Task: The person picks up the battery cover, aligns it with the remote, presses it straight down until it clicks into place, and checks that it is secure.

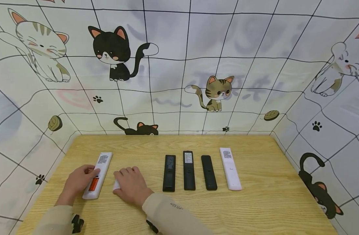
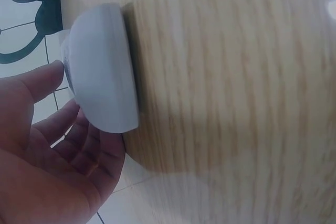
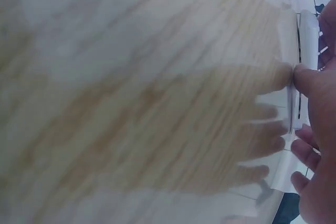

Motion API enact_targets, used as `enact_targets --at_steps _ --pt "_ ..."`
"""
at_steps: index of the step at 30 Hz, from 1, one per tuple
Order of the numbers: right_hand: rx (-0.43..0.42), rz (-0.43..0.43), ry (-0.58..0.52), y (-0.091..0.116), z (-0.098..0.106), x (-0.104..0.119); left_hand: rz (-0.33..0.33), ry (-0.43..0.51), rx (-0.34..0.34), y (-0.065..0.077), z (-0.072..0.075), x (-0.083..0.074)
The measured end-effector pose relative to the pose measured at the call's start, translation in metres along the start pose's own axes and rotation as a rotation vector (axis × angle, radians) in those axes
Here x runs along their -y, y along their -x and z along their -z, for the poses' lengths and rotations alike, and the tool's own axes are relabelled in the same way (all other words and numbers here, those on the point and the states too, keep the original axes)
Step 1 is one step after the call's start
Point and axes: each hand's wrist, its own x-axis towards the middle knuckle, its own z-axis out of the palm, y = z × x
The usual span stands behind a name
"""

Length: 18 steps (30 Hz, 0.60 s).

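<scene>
A white remote control (image 1: 103,171) lies back up on the left of the wooden table, its battery compartment uncovered and red batteries (image 1: 94,184) showing inside. My left hand (image 1: 77,179) grips it from the left, thumb on its back and fingers along its side. In the left wrist view the rounded near end of the remote (image 2: 105,72) faces the camera. To the right, my right hand (image 1: 132,184) pinches a small white battery cover (image 1: 116,185) low over the table, hiding most of it. The right wrist view shows the thumb at the cover's edge (image 3: 310,30).
Right of my hands lie three black remotes, a wide one (image 1: 169,173), a long one (image 1: 189,171) and a shorter one (image 1: 209,173), then another white remote (image 1: 230,169), all back up. A cat-print cloth (image 1: 167,75) encloses the table's back and sides.
</scene>
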Motion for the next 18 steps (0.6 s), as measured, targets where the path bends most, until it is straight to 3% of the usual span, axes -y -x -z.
enact_targets --at_steps 9,18 --pt "0.061 -0.085 -0.071 0.006 0.009 -0.019 -0.006 -0.027 0.005 -0.001 -0.002 -0.009" --pt "0.040 -0.130 -0.276 0.013 0.015 -0.039 0.013 -0.073 0.001 -0.004 -0.006 -0.019"
